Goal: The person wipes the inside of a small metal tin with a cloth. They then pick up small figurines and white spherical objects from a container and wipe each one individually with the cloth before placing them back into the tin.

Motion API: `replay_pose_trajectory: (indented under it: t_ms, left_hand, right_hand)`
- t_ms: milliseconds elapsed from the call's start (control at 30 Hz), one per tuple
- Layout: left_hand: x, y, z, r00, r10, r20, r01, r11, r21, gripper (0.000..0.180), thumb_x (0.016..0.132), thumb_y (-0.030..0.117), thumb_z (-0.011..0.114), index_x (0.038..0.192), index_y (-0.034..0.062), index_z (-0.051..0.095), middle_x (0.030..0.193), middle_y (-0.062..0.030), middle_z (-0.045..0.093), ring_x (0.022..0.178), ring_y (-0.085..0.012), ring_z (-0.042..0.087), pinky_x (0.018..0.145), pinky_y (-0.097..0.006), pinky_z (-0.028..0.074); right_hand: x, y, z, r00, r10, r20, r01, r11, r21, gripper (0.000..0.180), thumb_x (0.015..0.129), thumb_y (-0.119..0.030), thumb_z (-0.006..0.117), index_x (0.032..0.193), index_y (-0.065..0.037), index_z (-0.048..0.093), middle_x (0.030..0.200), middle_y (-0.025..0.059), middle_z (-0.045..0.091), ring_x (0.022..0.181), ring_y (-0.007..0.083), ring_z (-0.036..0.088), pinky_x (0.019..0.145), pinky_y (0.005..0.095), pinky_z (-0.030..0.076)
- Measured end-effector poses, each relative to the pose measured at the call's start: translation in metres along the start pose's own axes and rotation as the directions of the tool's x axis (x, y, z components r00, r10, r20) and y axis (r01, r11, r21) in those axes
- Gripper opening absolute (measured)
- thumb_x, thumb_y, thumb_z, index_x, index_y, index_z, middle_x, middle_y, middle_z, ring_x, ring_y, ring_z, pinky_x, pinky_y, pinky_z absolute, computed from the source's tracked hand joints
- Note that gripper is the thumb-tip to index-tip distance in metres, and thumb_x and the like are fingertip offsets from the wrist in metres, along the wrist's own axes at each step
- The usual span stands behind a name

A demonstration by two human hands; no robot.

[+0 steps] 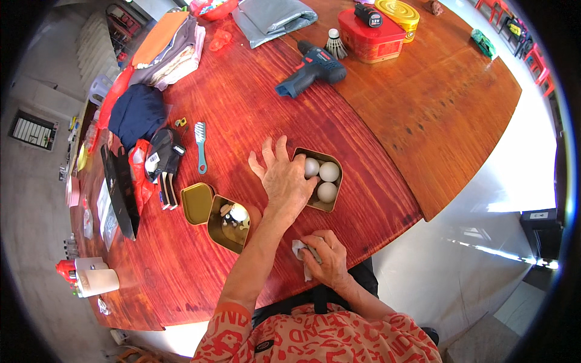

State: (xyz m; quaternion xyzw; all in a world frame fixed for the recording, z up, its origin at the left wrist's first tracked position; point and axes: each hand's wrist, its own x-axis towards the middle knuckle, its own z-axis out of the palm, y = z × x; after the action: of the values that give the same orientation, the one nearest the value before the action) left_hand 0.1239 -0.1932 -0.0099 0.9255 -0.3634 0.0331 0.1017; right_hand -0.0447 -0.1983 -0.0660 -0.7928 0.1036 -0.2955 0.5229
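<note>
right hand [325, 259] closed on crumpled white cloth [301, 250], at table's near edge | left hand [282, 176] open, fingers spread, palm down, resting on left rim of square brass-coloured tin [334, 184] holding three white balls [325, 179] | forearm stretches from 6 o'clock | second open gold tin [221, 232] at 8 o'clock of left hand, on red wooden table [242, 109]

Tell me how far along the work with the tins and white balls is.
Done: three white balls lie in the open gold tin, and a second open tin holds small items, with a lid beside it. In hand: the left hand rests on the ball tin's edge; the right hand holds a crumpled white cloth. Left: both tins are still uncovered.
</note>
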Motion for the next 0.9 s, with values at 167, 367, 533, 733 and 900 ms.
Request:
replay_pose_trajectory:
  t_ms: [167, 367, 533, 733, 900]
  left_hand:
    - [0.0, -0.002, 0.004, 0.999, -0.038, -0.006, 0.038, 0.998, -0.041, 0.039, 0.059, 0.03, 0.083, 0.091, 0.0122, 0.072, 0.134, -0.0112, 0.042, 0.13, -0.0347, 0.026, 0.105, -0.059, 0.008]
    - [-0.018, -0.008, -0.016, 0.98, -0.052, -0.19, 0.002, 0.967, -0.254, 0.044, 0.057, 0.032, 0.084, 0.094, 0.0131, 0.071, 0.131, -0.0061, 0.046, 0.127, -0.0291, 0.031, 0.105, -0.052, 0.013]
    - [-0.066, -0.025, -0.024, 0.985, -0.168, -0.048, 0.01, 0.33, -0.944, 0.045, 0.069, -0.01, 0.075, 0.11, -0.0028, 0.059, 0.107, -0.0093, 0.063, 0.096, -0.0153, 0.06, 0.085, -0.031, 0.051]
    - [-0.132, -0.03, -0.035, 0.966, -0.225, 0.126, 0.088, -0.168, -0.982, 0.05, 0.073, -0.011, 0.071, 0.119, -0.0026, 0.054, 0.107, -0.0096, 0.063, 0.098, -0.0148, 0.061, 0.086, -0.029, 0.054]
    - [-0.175, -0.037, -0.032, 0.967, -0.248, 0.056, 0.033, -0.097, -0.995, 0.05, 0.074, -0.009, 0.071, 0.119, -0.0016, 0.053, 0.107, -0.0101, 0.063, 0.099, -0.0152, 0.061, 0.086, -0.029, 0.053]
  right_hand:
    - [0.0, 0.0, -0.001, 1.0, 0.004, 0.003, -0.004, 1.0, -0.023, 0.027, 0.071, -0.003, 0.071, 0.096, -0.002, 0.062, 0.088, 0.0131, 0.057, 0.076, 0.0271, 0.06, 0.062, 0.0346, 0.05]
    - [-0.002, -0.001, 0.001, 1.0, 0.011, -0.027, -0.011, 1.0, -0.025, 0.025, 0.071, 0.001, 0.068, 0.095, -0.001, 0.063, 0.088, 0.0139, 0.058, 0.075, 0.0273, 0.061, 0.062, 0.0338, 0.05]
    - [-0.001, -0.003, 0.005, 0.998, -0.011, -0.069, 0.01, 1.0, -0.019, 0.023, 0.072, 0.002, 0.067, 0.095, 0.0, 0.062, 0.087, 0.0148, 0.058, 0.076, 0.0284, 0.061, 0.063, 0.0345, 0.05]
    - [-0.004, -0.004, -0.002, 0.962, 0.241, -0.131, -0.195, 0.937, 0.289, 0.017, 0.077, 0.001, 0.061, 0.094, 0.001, 0.061, 0.091, 0.0133, 0.059, 0.078, 0.0228, 0.061, 0.067, 0.0304, 0.048]
    - [0.005, -0.069, -0.019, 0.979, -0.163, -0.123, 0.176, 0.98, 0.095, 0.025, 0.073, 0.001, 0.065, 0.097, -0.003, 0.063, 0.095, 0.0116, 0.058, 0.083, 0.0225, 0.06, 0.071, 0.0311, 0.049]
